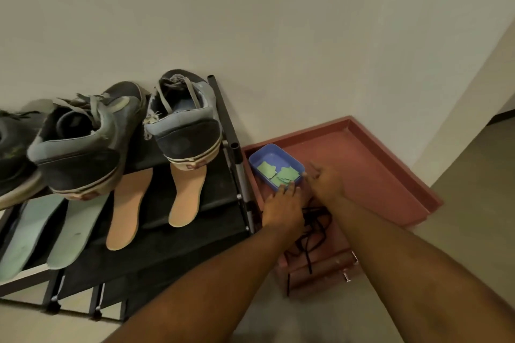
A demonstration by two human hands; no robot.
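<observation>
A small blue tray (271, 154) with green paper pieces (281, 174) in it sits on a red-brown cabinet top (362, 164). My left hand (282, 205) lies flat just in front of the tray, fingertips at its near rim. My right hand (326, 181) reaches to the tray's right corner with a finger touching its edge; whether it grips anything is hidden. Black laces (312, 231) lie tangled on the cabinet under both wrists.
A black shoe rack (195, 234) stands to the left, carrying worn grey-blue sneakers (184, 122), two tan insoles (186, 198) and two pale green insoles (75, 228). A cream wall rises behind. The cabinet has drawer handles (347, 276) at its front.
</observation>
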